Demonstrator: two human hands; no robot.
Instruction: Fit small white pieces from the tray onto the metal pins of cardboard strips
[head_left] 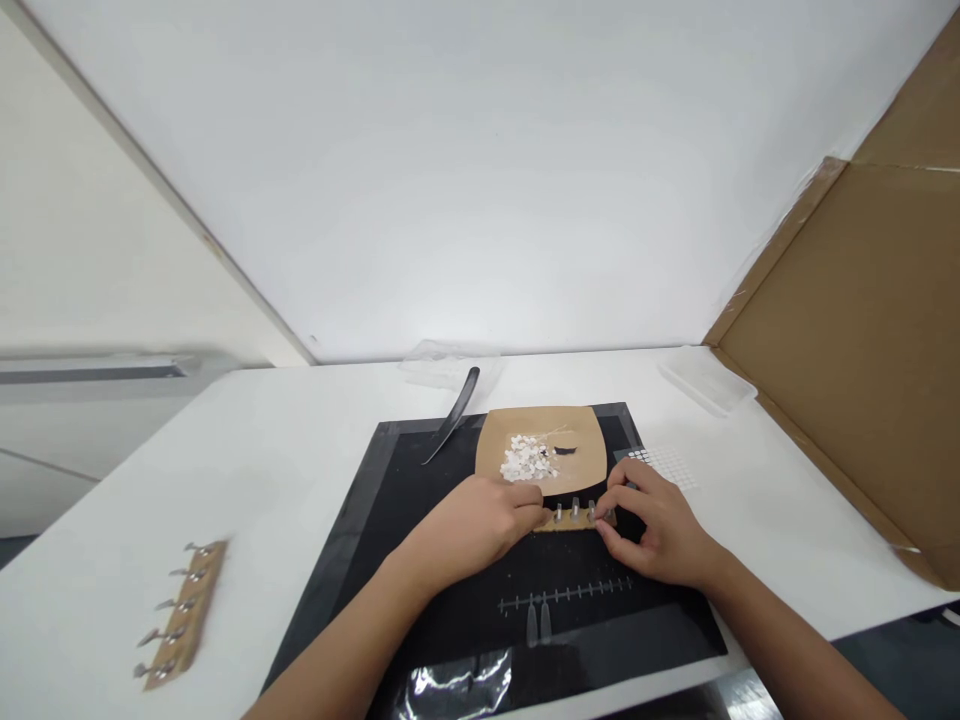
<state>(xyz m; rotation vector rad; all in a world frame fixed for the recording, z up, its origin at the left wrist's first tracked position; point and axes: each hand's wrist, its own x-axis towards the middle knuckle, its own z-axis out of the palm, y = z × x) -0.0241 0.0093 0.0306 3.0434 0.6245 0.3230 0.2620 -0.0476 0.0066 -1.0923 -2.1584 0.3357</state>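
Note:
On the black mat (450, 520), a narrow tan strip (566, 520) lies with several small upright clear pieces (575, 508) standing along it. My left hand (480, 520) is closed on the strip's left end. Thumb and fingertips of my right hand (649, 520) pinch one of the small clear pieces near the strip's right end; the fingers partly hide it. Just beyond the strip sits a brown paper tray (495, 425), with a pile of small white round bits (526, 458) and a dark scrap (565, 450) on it.
Curved black tweezers (456, 410) lie at the mat's far left. Nearer me is a clear sprue (566, 597) with two nail-shaped tips (538, 622). A second strip (186, 615) with metal clips is at left. At right are a dot sheet (664, 465), a clear plastic tray (709, 380) and cardboard (862, 350).

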